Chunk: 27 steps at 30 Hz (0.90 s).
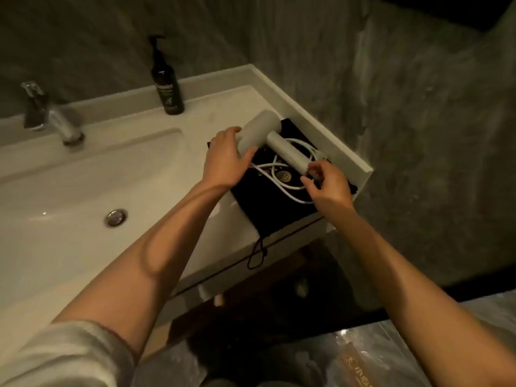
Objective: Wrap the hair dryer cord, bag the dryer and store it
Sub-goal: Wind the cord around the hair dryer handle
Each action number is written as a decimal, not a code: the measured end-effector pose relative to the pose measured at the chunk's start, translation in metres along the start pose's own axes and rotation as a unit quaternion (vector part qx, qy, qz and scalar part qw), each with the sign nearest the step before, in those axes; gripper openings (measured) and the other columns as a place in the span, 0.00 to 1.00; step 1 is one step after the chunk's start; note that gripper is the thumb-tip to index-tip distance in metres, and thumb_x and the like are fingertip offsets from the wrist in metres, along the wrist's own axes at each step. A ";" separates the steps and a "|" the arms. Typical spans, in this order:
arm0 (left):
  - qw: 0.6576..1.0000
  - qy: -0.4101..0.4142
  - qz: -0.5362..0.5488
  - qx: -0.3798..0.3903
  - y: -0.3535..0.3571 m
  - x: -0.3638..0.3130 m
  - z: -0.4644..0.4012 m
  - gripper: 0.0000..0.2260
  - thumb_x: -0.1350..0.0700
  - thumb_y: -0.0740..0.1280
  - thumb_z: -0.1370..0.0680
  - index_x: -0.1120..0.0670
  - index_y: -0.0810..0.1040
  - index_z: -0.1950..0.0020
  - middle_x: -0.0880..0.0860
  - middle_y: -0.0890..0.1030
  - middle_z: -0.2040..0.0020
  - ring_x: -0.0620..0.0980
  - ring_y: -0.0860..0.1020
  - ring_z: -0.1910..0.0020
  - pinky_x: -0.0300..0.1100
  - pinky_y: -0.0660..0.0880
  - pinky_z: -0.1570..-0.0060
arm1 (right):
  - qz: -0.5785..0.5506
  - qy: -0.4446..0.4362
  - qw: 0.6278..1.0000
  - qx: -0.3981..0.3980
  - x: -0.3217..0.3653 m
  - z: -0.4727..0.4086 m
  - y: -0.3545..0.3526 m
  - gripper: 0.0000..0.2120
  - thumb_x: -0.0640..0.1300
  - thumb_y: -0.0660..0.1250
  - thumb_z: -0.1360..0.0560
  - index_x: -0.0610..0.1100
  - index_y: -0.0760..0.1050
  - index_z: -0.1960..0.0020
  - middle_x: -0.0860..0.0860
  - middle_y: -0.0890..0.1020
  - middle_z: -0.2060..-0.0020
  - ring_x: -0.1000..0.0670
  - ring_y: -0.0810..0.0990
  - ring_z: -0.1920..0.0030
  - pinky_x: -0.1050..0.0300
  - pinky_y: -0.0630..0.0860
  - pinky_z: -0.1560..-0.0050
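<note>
A white hair dryer (261, 132) lies on a flat black drawstring bag (275, 210) at the right end of the vanity counter. Its white cord (279, 181) sprawls in loose loops over the bag. My left hand (226, 160) grips the dryer's barrel from the left. My right hand (326, 182) pinches the cord close to the end of the dryer's handle (290, 153). The bag's black drawstring (257, 254) hangs over the counter's front edge.
A white sink basin (83, 191) with a chrome drain (115, 217) fills the left; a chrome faucet (53, 115) stands behind it. A dark pump bottle (166, 85) stands at the back. Grey stone walls close in behind and right. A plastic-lined bin (377, 356) sits below.
</note>
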State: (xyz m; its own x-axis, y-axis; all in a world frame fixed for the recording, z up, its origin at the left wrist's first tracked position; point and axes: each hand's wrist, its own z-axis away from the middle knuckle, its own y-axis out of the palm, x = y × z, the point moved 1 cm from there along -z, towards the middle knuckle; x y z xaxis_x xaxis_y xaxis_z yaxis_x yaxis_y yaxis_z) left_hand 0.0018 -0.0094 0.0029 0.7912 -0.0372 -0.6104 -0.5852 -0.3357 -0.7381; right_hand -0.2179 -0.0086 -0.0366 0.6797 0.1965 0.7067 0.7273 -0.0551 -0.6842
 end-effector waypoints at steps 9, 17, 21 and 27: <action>0.965 -0.108 -0.091 0.223 0.022 0.024 -0.090 0.37 0.34 0.59 0.25 0.63 0.64 0.31 0.63 0.72 0.33 0.62 0.71 0.35 0.50 0.69 0.39 | 0.216 0.077 0.971 -0.063 -0.004 -0.037 0.031 0.29 0.58 0.67 0.29 0.39 0.72 0.37 0.39 0.75 0.43 0.38 0.72 0.42 0.47 0.70 0.43; 0.933 -0.215 0.126 0.259 0.022 0.032 -0.101 0.38 0.35 0.71 0.33 0.62 0.71 0.36 0.58 0.77 0.43 0.54 0.77 0.52 0.44 0.73 0.57 | 0.150 0.029 0.982 -0.113 0.001 -0.041 0.030 0.21 0.56 0.64 0.25 0.43 0.71 0.40 0.43 0.80 0.49 0.41 0.77 0.49 0.49 0.71 0.52; 0.873 -0.240 0.293 0.306 -0.003 0.024 -0.098 0.31 0.40 0.75 0.34 0.60 0.75 0.42 0.58 0.83 0.51 0.54 0.82 0.55 0.46 0.80 0.56 | -0.017 0.020 0.993 -0.116 0.008 -0.046 0.013 0.20 0.53 0.68 0.27 0.45 0.71 0.39 0.47 0.79 0.47 0.48 0.77 0.48 0.52 0.74 0.50; 0.876 -0.166 0.407 0.196 -0.034 -0.001 -0.089 0.20 0.49 0.76 0.32 0.58 0.77 0.47 0.60 0.83 0.55 0.54 0.83 0.59 0.49 0.80 0.55 | -0.197 -0.021 0.968 -0.151 0.040 -0.064 -0.019 0.21 0.40 0.75 0.32 0.43 0.73 0.42 0.52 0.78 0.57 0.65 0.75 0.61 0.71 0.72 0.57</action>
State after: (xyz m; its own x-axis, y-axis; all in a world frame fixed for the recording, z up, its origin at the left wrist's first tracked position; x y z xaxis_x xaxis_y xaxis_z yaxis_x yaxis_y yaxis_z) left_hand 0.0365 -0.0812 0.0546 0.0259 0.1831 -0.9827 -0.9994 0.0278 -0.0212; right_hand -0.1990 -0.0624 0.0163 0.3446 0.3002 0.8895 0.9281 -0.2512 -0.2747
